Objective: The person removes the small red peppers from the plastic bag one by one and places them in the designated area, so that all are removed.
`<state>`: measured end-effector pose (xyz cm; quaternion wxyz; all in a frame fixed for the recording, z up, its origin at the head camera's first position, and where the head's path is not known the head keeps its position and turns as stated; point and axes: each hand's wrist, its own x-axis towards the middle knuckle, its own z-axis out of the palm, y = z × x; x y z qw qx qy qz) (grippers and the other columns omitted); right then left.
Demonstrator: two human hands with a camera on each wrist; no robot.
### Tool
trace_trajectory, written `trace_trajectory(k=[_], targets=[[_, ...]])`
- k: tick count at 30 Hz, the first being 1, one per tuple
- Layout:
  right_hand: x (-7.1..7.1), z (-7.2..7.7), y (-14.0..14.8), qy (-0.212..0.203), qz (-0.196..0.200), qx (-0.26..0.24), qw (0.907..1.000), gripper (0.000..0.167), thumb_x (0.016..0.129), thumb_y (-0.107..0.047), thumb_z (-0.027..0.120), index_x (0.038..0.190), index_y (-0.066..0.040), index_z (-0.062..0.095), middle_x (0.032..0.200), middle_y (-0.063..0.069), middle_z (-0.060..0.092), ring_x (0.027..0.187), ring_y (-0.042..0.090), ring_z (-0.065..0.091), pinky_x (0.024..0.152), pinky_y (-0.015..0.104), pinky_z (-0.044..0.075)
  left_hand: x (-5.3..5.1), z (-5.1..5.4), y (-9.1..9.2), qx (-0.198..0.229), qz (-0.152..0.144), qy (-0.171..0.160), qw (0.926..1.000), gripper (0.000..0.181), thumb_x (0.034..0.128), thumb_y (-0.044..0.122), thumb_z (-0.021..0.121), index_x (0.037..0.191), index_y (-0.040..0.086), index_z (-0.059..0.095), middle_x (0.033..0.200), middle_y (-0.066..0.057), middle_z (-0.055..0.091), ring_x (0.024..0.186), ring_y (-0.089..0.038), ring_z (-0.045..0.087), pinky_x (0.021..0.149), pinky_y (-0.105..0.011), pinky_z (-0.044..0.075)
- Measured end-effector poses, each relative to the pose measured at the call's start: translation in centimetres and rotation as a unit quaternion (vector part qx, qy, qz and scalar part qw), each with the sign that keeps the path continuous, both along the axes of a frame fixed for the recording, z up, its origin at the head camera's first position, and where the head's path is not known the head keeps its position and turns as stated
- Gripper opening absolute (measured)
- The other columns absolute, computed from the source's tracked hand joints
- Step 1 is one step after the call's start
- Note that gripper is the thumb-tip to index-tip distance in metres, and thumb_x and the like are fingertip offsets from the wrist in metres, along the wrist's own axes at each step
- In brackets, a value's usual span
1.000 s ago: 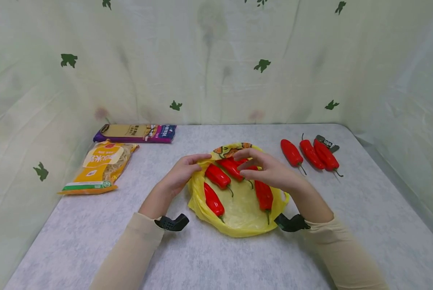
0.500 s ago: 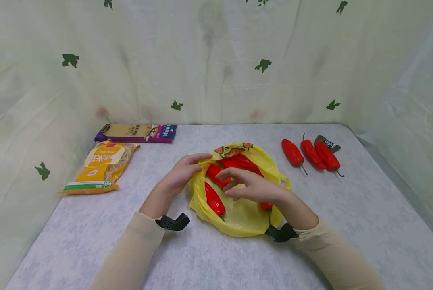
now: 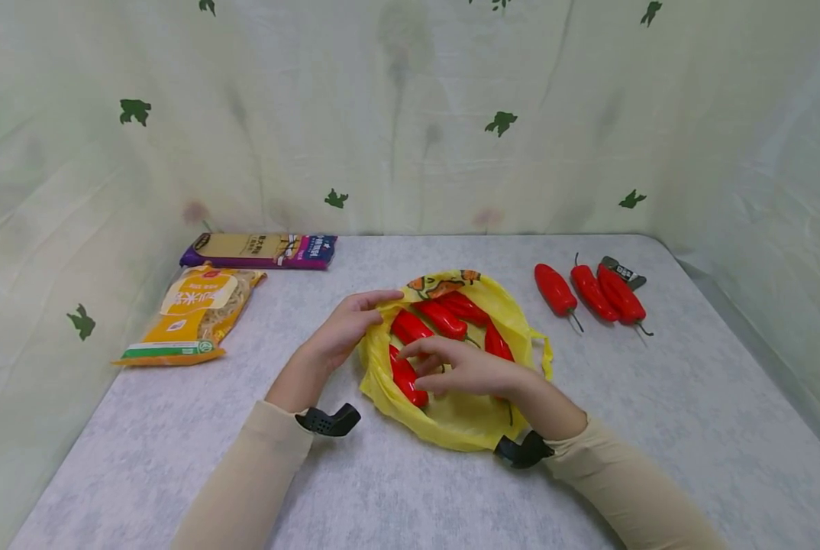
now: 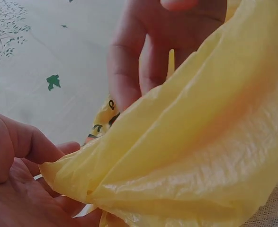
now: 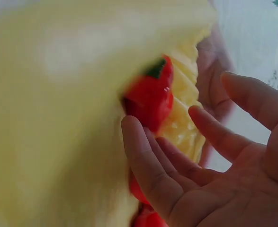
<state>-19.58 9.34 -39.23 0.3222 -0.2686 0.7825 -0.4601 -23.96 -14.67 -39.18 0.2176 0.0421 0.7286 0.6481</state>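
Observation:
A yellow plastic bag (image 3: 523,325) lies wide open at the middle of the table, with several red peppers (image 3: 444,317) inside. My left hand (image 3: 337,336) pinches the bag's left rim between thumb and fingers; the left wrist view shows the gathered yellow film (image 4: 176,156) at its fingertips. Over the bag's opening hovers my right hand (image 3: 468,370), fingers loosely spread, nearest the leftmost pepper (image 3: 405,378). In the right wrist view, its fingers (image 5: 148,163) are just in front of a pepper (image 5: 150,97) and do not close round it. The right hand partly hides the peppers beneath.
Several red peppers (image 3: 556,289) lie at the back right, beside a small dark packet (image 3: 623,273). An orange food packet (image 3: 193,313) and a long purple packet (image 3: 262,251) lie at the back left. A pale curtain (image 3: 410,114) surrounds the table (image 3: 382,496).
My right hand has moved left and nearer, from the bag's back right to over its left-hand peppers. My left hand keeps holding the rim. The peppers at the back are uncovered now.

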Motion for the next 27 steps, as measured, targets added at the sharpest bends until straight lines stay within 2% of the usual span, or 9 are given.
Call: trace_trajectory(k=[3, 6, 9, 12, 15, 21, 24, 27], targets=[[0.08, -0.44, -0.28, -0.005, 0.016, -0.002, 0.9999, 0.047, 0.094, -0.027, 0.068, 0.140, -0.028, 0.054, 0.132, 0.002, 0.058, 0.113, 0.021, 0.060, 0.086, 0.037, 0.060, 0.05, 0.07, 0.00, 0.002, -0.002, 0.000, 1.0000, 0.050, 0.0982, 0.002, 0.038, 0.144, 0.014, 0.054, 0.158, -0.005, 0.043, 0.149, -0.026, 0.033, 0.123, -0.046, 0.030], [0.14, -0.74, -0.46, 0.008, 0.029, 0.006, 0.9995, 0.044, 0.095, -0.025, 0.067, 0.136, -0.036, 0.057, 0.134, -0.002, 0.054, 0.111, 0.020, 0.059, 0.083, 0.037, 0.060, 0.08, 0.13, 0.03, 0.004, -0.003, 0.002, 1.0000, 0.050, 0.0982, 0.002, 0.038, 0.144, 0.014, 0.054, 0.158, -0.005, 0.043, 0.149, -0.026, 0.032, 0.124, -0.046, 0.029], [0.13, -0.93, -0.57, 0.050, 0.043, 0.028, 0.9975, 0.041, 0.096, -0.025, 0.065, 0.133, -0.042, 0.058, 0.133, -0.006, 0.053, 0.112, 0.017, 0.056, 0.085, 0.032, 0.057, 0.05, 0.11, 0.04, 0.005, -0.004, 0.003, 1.0000, 0.050, 0.0984, 0.001, 0.038, 0.144, 0.014, 0.053, 0.158, -0.005, 0.042, 0.149, -0.027, 0.032, 0.124, -0.047, 0.028], [0.08, -1.01, -0.62, 0.087, 0.053, 0.054, 0.9933, 0.039, 0.098, -0.025, 0.062, 0.131, -0.044, 0.060, 0.126, -0.008, 0.055, 0.109, 0.013, 0.053, 0.086, 0.029, 0.053, 0.03, 0.09, 0.04, 0.005, -0.004, 0.003, 1.0000, 0.050, 0.0983, 0.001, 0.038, 0.144, 0.013, 0.054, 0.158, -0.006, 0.042, 0.149, -0.026, 0.033, 0.124, -0.046, 0.028], [0.10, -1.02, -0.67, 0.103, 0.056, 0.063, 0.9911, 0.035, 0.099, -0.023, 0.060, 0.129, -0.041, 0.063, 0.120, -0.006, 0.057, 0.100, 0.014, 0.055, 0.083, 0.029, 0.052, 0.05, 0.04, 0.02, 0.007, -0.005, 0.003, 1.0000, 0.050, 0.0980, 0.001, 0.038, 0.144, 0.013, 0.053, 0.158, -0.006, 0.042, 0.148, -0.026, 0.034, 0.123, -0.046, 0.030], [0.25, -0.88, -0.70, 0.062, 0.031, 0.054, 0.9961, 0.025, 0.097, -0.024, 0.064, 0.118, -0.037, 0.067, 0.117, -0.002, 0.058, 0.080, 0.020, 0.062, 0.074, 0.031, 0.057, 0.02, 0.07, 0.01, 0.012, -0.007, 0.002, 0.9999, 0.050, 0.0976, 0.001, 0.038, 0.144, 0.012, 0.052, 0.158, -0.006, 0.041, 0.148, -0.026, 0.035, 0.123, -0.045, 0.031], [0.34, -0.66, -0.64, 0.058, 0.023, 0.055, 0.9966, 0.019, 0.096, -0.025, 0.066, 0.112, -0.034, 0.067, 0.113, -0.002, 0.059, 0.085, 0.019, 0.061, 0.075, 0.032, 0.056, 0.00, 0.05, 0.00, 0.013, -0.005, 0.001, 0.9999, 0.051, 0.0975, 0.000, 0.038, 0.144, 0.012, 0.052, 0.158, -0.006, 0.041, 0.148, -0.026, 0.034, 0.123, -0.045, 0.030], [0.29, -0.17, -0.38, 0.091, 0.023, 0.062, 0.9937, 0.017, 0.094, -0.024, 0.069, 0.109, -0.031, 0.065, 0.111, -0.004, 0.060, 0.097, 0.017, 0.058, 0.083, 0.032, 0.054, -0.06, 0.05, 0.02, 0.014, -0.006, 0.002, 0.9999, 0.051, 0.0974, 0.000, 0.037, 0.145, 0.012, 0.052, 0.158, -0.006, 0.041, 0.148, -0.026, 0.034, 0.123, -0.045, 0.030]])
